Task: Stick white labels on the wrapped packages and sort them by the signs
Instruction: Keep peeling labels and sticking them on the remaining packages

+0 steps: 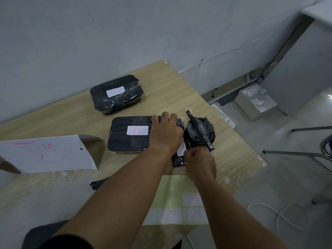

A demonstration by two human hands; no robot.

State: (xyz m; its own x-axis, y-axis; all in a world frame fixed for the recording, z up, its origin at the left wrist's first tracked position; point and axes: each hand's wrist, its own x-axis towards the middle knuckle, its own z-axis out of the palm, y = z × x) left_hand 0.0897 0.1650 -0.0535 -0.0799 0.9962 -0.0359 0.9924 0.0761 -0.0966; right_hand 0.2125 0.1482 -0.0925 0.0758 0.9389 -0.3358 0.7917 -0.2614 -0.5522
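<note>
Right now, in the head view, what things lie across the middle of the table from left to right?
White paper sign → flat labelled package → narrow package, held by the left hand, with the right hand pinching its white label → crumpled package. The far package is left out: it overlaps.

A wooden table (179,87) stands against a grey wall (125,33). Right of the table, on a pale tiled floor (269,177): a grey cabinet (305,69), an open white box (248,108), a white cable (259,203).
</note>
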